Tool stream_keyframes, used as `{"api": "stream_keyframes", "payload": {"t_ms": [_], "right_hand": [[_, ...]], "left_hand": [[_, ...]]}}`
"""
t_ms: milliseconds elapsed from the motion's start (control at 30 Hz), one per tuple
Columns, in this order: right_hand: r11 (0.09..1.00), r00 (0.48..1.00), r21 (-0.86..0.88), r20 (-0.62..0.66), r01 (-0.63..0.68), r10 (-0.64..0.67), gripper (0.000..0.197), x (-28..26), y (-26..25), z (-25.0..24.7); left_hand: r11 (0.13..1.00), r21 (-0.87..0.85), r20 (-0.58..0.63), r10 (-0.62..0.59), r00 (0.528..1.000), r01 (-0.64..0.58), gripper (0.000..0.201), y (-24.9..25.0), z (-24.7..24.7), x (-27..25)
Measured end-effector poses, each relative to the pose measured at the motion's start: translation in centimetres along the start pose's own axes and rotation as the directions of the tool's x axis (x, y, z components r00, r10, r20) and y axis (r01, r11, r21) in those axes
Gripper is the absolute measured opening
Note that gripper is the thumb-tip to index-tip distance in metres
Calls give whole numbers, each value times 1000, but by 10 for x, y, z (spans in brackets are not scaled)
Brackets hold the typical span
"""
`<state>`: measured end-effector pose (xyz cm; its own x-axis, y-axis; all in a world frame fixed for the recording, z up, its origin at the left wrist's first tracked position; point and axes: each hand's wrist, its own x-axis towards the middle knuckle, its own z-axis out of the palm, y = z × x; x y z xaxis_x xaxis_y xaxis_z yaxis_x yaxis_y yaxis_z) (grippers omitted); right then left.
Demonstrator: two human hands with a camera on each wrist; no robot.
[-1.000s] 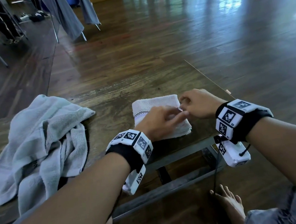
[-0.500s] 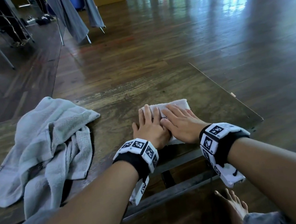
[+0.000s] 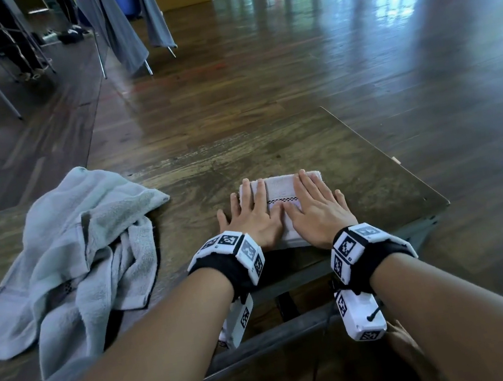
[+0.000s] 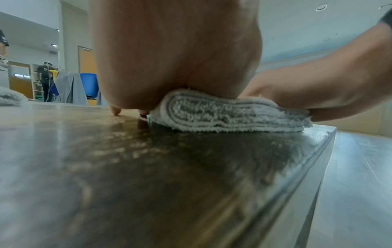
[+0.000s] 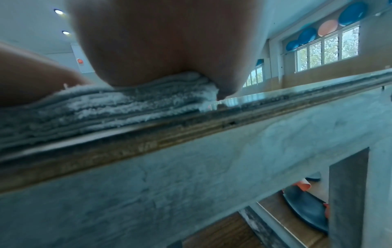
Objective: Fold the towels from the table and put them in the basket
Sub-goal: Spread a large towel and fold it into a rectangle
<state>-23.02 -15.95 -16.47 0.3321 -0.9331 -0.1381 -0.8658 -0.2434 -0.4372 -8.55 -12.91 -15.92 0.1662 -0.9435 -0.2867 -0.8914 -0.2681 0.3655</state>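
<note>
A small white towel (image 3: 280, 190), folded into a thick pad, lies near the front edge of the wooden table (image 3: 373, 177). My left hand (image 3: 255, 214) presses flat on its left half, fingers straight. On its right half lies my right hand (image 3: 315, 206), also flat with straight fingers. The left wrist view shows the towel's stacked layers (image 4: 229, 115) squashed under my palm (image 4: 174, 55). From the right wrist, the same layers (image 5: 106, 107) sit at the table's edge under the right palm (image 5: 165, 42). A crumpled grey towel (image 3: 66, 259) lies at the table's left. No basket is in view.
The table's right corner (image 3: 443, 202) is close to my right hand. A metal frame bar (image 3: 267, 342) runs under the table. My bare foot (image 3: 403, 344) rests on the floor below. Grey cloth hangs on a rack (image 3: 119, 30) far behind.
My hands went from pinching the towel's right edge to lying flat on it. They have since spread apart, left and right, across the folded towel.
</note>
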Motion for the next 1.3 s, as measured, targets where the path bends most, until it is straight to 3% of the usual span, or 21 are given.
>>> {"api": "stream_keyframes", "payload": {"t_ms": [667,967,1133,1300], "right_hand": [[999,1000,-35,4,-18,19,78,-21,22,-2],[998,999,-36,0,-50,50,81,-21,20,-4],[999,999,-32,-3,-37,37,79,-20,23,-4],[1000,1000,-6,19,-21,21,79,-18,26,-5]], "left_hand": [[997,59,32,-53,998,51,67,-3,-2,-6],[989,50,-120,-132,984,139,69,-1,-2,-11],[972,79,-302,-189,934,222,61,15,-11,-10],[975,-156,-327,-200,924,156,38,18,-27,-10]]}}
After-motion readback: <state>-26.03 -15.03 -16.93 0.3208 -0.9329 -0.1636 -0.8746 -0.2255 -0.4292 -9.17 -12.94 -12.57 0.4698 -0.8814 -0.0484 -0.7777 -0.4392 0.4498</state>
